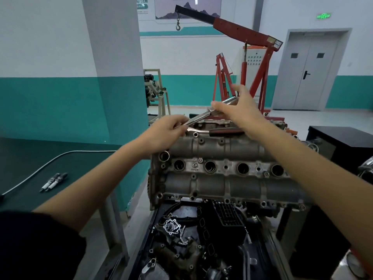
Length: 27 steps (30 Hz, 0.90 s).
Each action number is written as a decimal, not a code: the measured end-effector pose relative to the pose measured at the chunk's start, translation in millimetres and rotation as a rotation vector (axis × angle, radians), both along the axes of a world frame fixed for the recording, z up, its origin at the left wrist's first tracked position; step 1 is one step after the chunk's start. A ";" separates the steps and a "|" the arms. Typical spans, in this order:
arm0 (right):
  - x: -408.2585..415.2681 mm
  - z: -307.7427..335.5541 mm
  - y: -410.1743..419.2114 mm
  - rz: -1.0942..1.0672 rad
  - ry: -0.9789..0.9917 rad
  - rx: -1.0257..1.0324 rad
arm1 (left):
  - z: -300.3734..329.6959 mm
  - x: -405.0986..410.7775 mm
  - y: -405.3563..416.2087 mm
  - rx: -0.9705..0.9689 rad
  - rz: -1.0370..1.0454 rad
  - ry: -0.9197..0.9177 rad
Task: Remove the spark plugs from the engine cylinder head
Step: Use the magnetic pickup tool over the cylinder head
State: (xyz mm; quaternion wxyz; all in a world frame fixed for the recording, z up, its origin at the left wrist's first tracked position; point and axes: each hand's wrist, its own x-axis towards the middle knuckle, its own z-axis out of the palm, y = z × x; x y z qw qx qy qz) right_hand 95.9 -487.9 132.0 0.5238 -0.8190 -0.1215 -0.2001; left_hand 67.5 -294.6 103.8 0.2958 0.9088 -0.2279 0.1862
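Above the far edge of the cylinder head (222, 174), the left hand (167, 131) pinches the lower end of a long chrome socket extension (210, 112), and the right hand (240, 110) holds its upper end with fingers spread loosely. Just below the fingers lies a ratchet wrench (218, 131). Two spark plugs (53, 181) rest on the green table (24, 158), well apart from both hands.

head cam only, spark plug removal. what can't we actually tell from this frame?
- Spark plug wells: interiors dark in the head view, so plugs in or out is unreadable.
- Long chrome tool: its ends are covered by the left hand and right hand, so its type stays unclear.
- Ratchet head: hidden behind the left hand.
- Plugs on the green table: too small to count surely.
- Engine's right end: covered by the right forearm.
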 end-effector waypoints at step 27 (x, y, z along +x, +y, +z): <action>45.9 -20.1 -7.6 -0.103 -0.081 -0.957 | -16.8 80.6 -12.2 0.432 0.244 -0.005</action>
